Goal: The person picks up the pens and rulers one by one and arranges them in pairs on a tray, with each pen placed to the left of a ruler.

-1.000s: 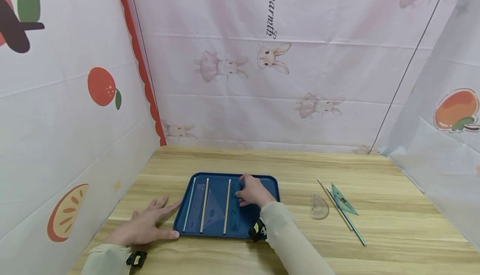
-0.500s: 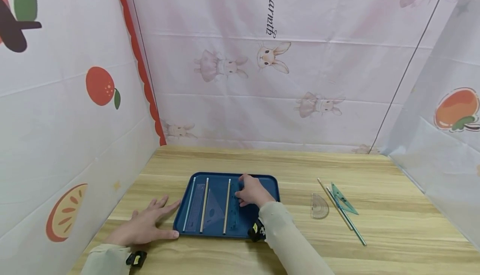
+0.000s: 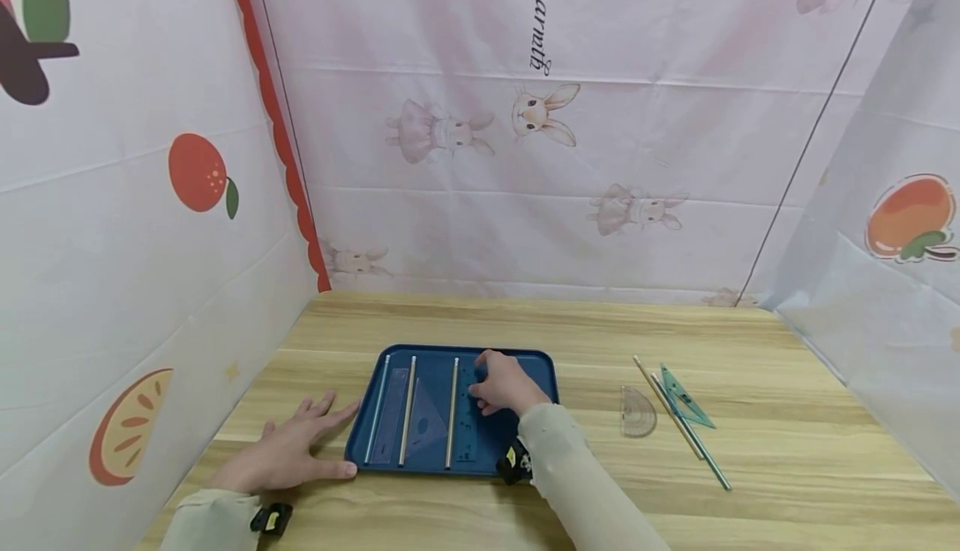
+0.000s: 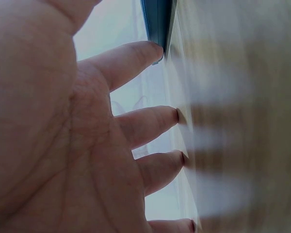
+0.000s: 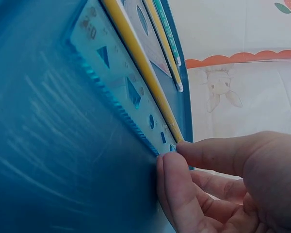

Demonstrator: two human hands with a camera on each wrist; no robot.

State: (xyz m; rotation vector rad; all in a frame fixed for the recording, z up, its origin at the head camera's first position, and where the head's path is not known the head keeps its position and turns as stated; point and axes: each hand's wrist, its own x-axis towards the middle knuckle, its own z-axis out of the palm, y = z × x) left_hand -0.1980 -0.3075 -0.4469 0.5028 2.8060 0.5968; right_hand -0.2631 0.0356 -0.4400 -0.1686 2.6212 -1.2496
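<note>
My right hand (image 3: 510, 382) reaches over the blue tray (image 3: 510, 459) and pinches the far end of a translucent blue ruler (image 3: 467, 430) between thumb and finger. In the right wrist view, that ruler (image 5: 128, 87) lies along a yellow pencil (image 5: 140, 56), with cut-out shapes and a wavy edge showing. The fingertips cover its far end. My left hand (image 3: 288, 448) is spread on the table, its fingertips at the tray's left side. Farther left in the tray lie a clear triangle (image 3: 427, 426), another pencil (image 3: 407, 413), a clear ruler (image 3: 390, 418) and a green pencil (image 3: 377, 409).
Right of the tray, a clear protractor (image 3: 637, 412) lies on the wooden table (image 3: 570, 326). Beyond it are a green set square (image 3: 686, 397), a yellow pencil (image 3: 667, 405) and a green pencil (image 3: 708, 459), close together and partly overlapping. Printed cloth walls (image 3: 450, 226) enclose the table.
The blue ruler's near end has shifted slightly left towards the pencil beside it and shows more clearly. Both hands stay almost where they were.
</note>
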